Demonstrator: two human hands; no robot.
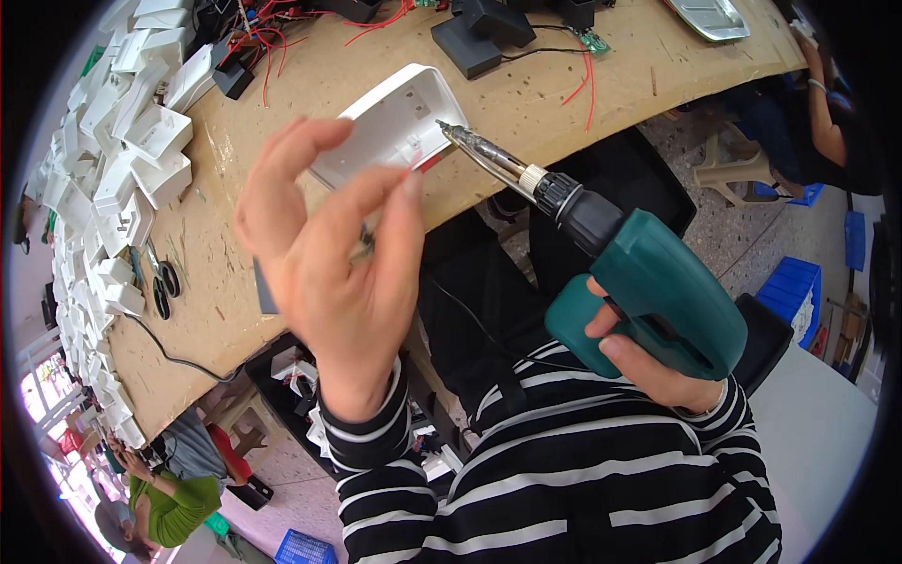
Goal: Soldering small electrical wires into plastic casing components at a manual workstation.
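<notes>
My right hand point(648, 367) is wrapped round the handle of a green soldering gun point(672, 291). The gun's metal tip point(470, 146) points up and left, over the near right corner of a white plastic housing point(399, 108). That housing lies with its hollow side up on the bench. My left hand point(343, 226) is raised in front of it, thumb and index finger pinched together just short of the tip. A bit of thin red wire point(429, 163) shows at those fingertips; the rest is hidden. The other left fingers are bent and slightly blurred.
White housings point(122, 160) are heaped along the bench's point(225, 216) left side, near black-handled scissors point(164, 287). Black boxes point(470, 42) with red wires and a metal tray point(711, 17) lie at the back. Two other people work nearby. A black cable point(178, 357) hangs over the bench edge.
</notes>
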